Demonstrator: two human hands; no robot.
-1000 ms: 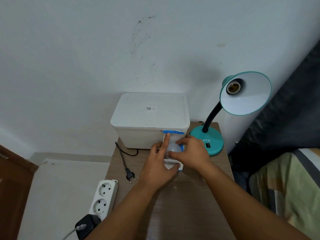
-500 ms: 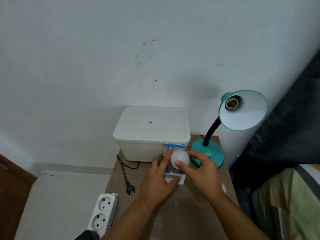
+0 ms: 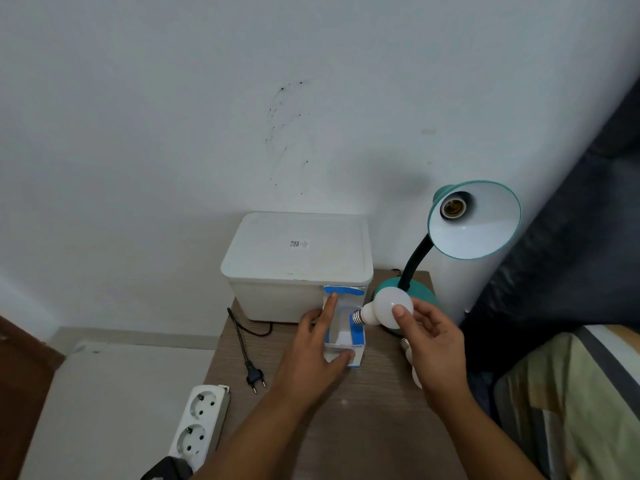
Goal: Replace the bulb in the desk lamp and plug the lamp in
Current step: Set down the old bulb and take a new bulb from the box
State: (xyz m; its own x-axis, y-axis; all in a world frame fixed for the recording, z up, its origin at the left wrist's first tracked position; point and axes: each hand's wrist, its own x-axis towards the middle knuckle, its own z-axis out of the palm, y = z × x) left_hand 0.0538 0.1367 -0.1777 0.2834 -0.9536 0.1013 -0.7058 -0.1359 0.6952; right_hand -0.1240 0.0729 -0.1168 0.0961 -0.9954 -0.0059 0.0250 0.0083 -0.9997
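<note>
- Two hands over a wood-grain worktop (image 3: 363,427), one head view.
- Right hand (image 3: 434,344): fingertips pinch the white globe of a bulb (image 3: 386,308), thumb on the near side. Bulb is off the worktop, lying sideways, its metal screw base pointing left toward the box mouth.
- Left hand (image 3: 313,355): holds a blue-and-white bulb box (image 3: 346,327) down on the worktop. Index finger stretched along the box's left wall, thumb curled against its near end. Box top is open, flap standing up at the far end; inside looks white.
- Lamp (image 3: 471,220): teal shade tilted toward the camera, socket (image 3: 453,207) bare with brass threads showing. Black gooseneck runs down to a teal base (image 3: 424,292) at the far right corner of the worktop, partly hidden behind the bulb and right hand.
- Second bulb (image 3: 410,355) lies on the worktop under the right hand, mostly covered; only part of its base and white glass show.
- Plug (image 3: 255,377): black, two-pin, lying loose on the worktop left of the left hand, its cord (image 3: 239,327) trailing back toward the bin.
- Power strip (image 3: 199,424): white, two sockets visible, beside the worktop's left edge; a black adapter sits at its near end.
- White lidded bin (image 3: 298,258) against the wall, directly behind the box.
- Striped bedding (image 3: 571,393) at right.
</note>
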